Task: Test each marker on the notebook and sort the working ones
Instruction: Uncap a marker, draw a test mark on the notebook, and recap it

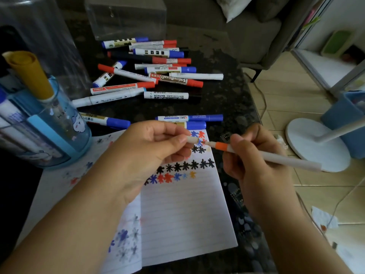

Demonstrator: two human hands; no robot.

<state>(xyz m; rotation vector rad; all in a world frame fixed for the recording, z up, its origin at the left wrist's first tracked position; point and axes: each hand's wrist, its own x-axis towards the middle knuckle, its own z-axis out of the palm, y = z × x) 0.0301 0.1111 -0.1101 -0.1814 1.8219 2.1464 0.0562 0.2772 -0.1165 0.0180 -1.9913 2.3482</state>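
Dark speckled table (227,103) by tiled floor (280,91); left hand (142,153) pinches cap (192,139), right hand (254,161) grips marker (266,155)

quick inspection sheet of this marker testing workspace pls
surface: dark speckled table
job's things: open lined notebook with coloured test stars; pile of whiteboard markers; orange-tipped marker, cap off
clutter: blue pen holder; clear plastic box
grippers: left hand pinches cap; right hand grips marker
cables: thin cable on floor
surroundings: grey sofa; white fan base; tiled floor
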